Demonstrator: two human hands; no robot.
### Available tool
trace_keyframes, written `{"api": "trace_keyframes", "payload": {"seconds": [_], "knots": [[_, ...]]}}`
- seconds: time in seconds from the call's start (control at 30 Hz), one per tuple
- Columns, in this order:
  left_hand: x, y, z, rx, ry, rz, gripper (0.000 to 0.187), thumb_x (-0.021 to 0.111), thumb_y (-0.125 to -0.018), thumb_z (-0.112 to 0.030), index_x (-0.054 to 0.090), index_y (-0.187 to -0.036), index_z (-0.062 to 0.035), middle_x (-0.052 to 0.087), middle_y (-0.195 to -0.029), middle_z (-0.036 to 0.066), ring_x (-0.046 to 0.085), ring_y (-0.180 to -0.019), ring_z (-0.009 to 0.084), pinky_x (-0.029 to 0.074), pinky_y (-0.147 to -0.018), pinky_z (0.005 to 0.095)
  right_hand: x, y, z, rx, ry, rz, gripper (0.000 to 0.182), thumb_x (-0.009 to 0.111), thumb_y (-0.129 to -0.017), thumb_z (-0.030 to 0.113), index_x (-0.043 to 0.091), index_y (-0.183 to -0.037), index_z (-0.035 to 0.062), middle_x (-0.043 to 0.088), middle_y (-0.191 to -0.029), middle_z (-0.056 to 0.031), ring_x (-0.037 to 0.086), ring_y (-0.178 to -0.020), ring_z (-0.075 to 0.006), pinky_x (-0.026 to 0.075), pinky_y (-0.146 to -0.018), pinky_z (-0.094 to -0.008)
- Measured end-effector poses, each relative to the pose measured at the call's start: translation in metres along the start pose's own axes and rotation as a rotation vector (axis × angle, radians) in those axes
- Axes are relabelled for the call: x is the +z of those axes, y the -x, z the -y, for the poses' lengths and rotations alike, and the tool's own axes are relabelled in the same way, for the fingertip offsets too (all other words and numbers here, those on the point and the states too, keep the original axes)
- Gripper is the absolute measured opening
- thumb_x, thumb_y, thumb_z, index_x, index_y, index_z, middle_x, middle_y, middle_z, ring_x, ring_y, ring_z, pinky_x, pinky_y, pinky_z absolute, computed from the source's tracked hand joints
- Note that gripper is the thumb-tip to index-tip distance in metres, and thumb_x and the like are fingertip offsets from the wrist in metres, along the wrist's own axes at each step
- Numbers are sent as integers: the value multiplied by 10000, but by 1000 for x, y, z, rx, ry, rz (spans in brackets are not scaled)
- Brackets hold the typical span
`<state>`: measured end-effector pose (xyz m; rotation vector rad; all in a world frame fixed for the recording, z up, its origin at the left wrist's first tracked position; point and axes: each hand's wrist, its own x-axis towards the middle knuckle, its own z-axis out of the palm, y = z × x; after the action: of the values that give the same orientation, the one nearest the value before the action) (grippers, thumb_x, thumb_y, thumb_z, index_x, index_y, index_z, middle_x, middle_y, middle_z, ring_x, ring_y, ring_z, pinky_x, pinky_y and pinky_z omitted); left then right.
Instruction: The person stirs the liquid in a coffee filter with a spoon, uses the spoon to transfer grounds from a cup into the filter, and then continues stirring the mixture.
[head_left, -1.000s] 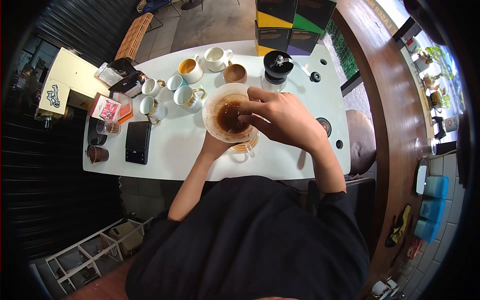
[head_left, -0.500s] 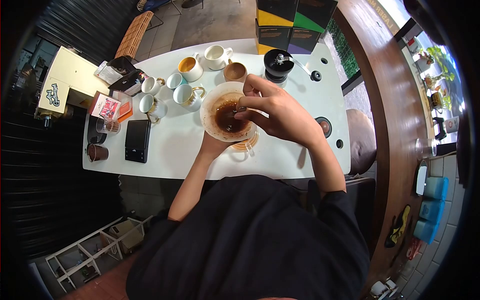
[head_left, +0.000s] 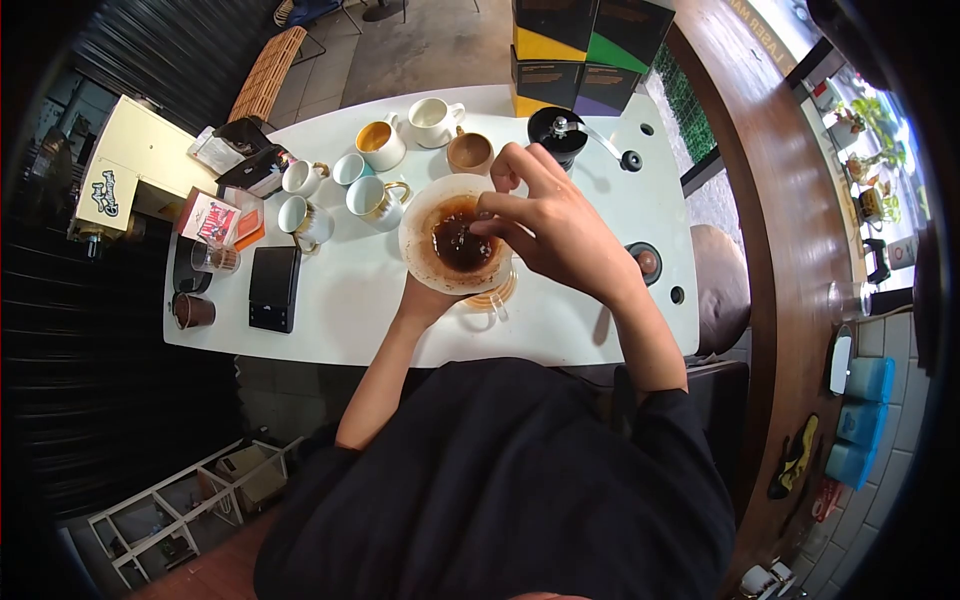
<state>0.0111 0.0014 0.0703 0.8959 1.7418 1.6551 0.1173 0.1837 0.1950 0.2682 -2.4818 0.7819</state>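
A white coffee dripper [head_left: 415, 245] lined with a stained paper filter holds dark brown liquid coffee [head_left: 465, 247] with small bubbles. My left hand [head_left: 432, 302] grips it from below, fingers mostly hidden behind the cone. Over the right side of the cone is my right hand [head_left: 545, 215], thumb and fingers pinched together at the coffee's edge. Whatever is in that pinch, if anything, is too small or hidden to make out. Behind and below the dripper shows part of a glass vessel with a clear handle [head_left: 500, 312] and amber bands.
Several mugs, among them a brown cup [head_left: 470, 154], stand beyond the dripper on the white table [head_left: 560, 335]. A black hand grinder [head_left: 557, 140] is at the far right, a black scale [head_left: 273, 288] on the left. A round tamper-like object [head_left: 645, 262] lies beyond my right forearm.
The view has shifted slightly. My right hand stays pinched at the dripper's right side, and the coffee surface looks a little different, with more bubbles near the middle.
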Motion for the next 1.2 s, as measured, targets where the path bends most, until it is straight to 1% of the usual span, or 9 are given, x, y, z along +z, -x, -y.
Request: {"api": "trace_keyframes", "payload": {"seconds": [0.07,0.13,0.27,0.47,0.57,0.77,0.97,1.03,1.2], "knots": [[2,0,1,-7,27,-1,873,905,-682,-17,452,-1426,-76,551,-1376,66,556,-1256,203,474,-1084,357,1,1,-1,-6,19,15,147,749,-814,113,730,-956,79,506,-993,-84,520,-956,-264,477,-853,-388],[3,1,0,48,40,-32,674,879,-741,-67,545,-1326,-59,632,-1264,68,630,-1138,174,531,-991,328,3,2,-2,-5,-95,51,142,748,-819,123,728,-952,78,503,-988,-91,522,-960,-266,475,-857,-386],[7,3,-7,123,19,-72,670,880,-740,-68,549,-1322,-61,634,-1260,69,633,-1134,175,533,-986,330,3,1,0,14,-87,23,140,746,-828,129,729,-958,79,506,-992,-93,524,-962,-267,474,-856,-387],[8,5,-7,55,47,-45,689,883,-735,-68,546,-1336,-61,631,-1275,68,628,-1147,176,529,-997,333,8,3,-2,8,-120,38,136,750,-828,127,730,-954,79,514,-988,-89,528,-956,-271,476,-851,-388],[7,7,-3,86,35,-54,696,885,-733,-69,545,-1340,-61,628,-1287,69,624,-1158,176,525,-1004,331,6,3,2,15,-111,-36,146,783,-811,120,690,-896,47,506,-955,-71,547,-922,-256,481,-819,-395],[5,7,1,66,11,-47,721,892,-724,-72,537,-1353,-61,618,-1308,70,617,-1173,178,521,-1012,333,9,5,-1,-19,-72,-41,150,771,-832,149,687,-901,46,511,-976,-72,552,-949,-258,478,-856,-398],[1,9,6,80,2,-53,752,899,-715,-76,525,-1368,-61,614,-1316,73,614,-1187,193,517,-1022,340,6,6,0,57,-37,11,168,729,-861,164,733,-1012,93,536,-999,-90,534,-975,-281,455,-891,-395],[-4,9,13,-22,-1,-22,946,935,-641,-18,441,-1444,-87,515,-1420,52,534,-1287,207,464,-1104,360,10,8,-4,-5,-40,-11,168,730,-861,168,737,-1011,92,538,-997,-90,535,-963,-278,459,-881,-390],[-6,10,13,2,-18,-34,958,941,-638,-28,435,-1449,-88,519,-1414,57,537,-1283,204,464,-1105,361,12,7,-4,-12,-106,-16,169,731,-862,176,737,-1009,92,536,-987,-90,531,-949,-274,462,-870,-384]]}}
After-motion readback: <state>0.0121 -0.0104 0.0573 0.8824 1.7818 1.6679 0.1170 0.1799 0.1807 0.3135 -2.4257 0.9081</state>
